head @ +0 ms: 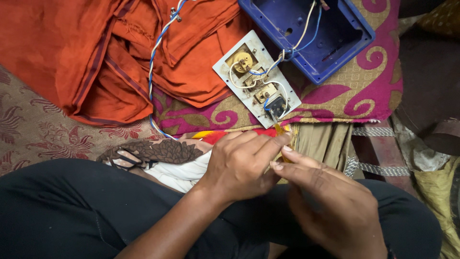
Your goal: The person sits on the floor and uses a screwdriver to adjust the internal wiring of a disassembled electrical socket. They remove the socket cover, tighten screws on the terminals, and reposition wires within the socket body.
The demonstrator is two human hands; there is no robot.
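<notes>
The blue box (306,33) is moulded plastic with a smooth, slightly glossy finish, and the white switch plate (256,76) is matt plastic, scuffed and dirty, carrying dull brass-coloured metal fittings and plastic-sheathed wires (155,48). The orange cloth (96,52) looks like soft, matt woven cotton, creased, while the magenta cushion (364,86) has a coarser woven patterned fabric.

Patterned pink cushion (373,91), white switch plate (256,79) and blue plastic box (345,41) on it, orange cloth (72,52) alongside
</notes>
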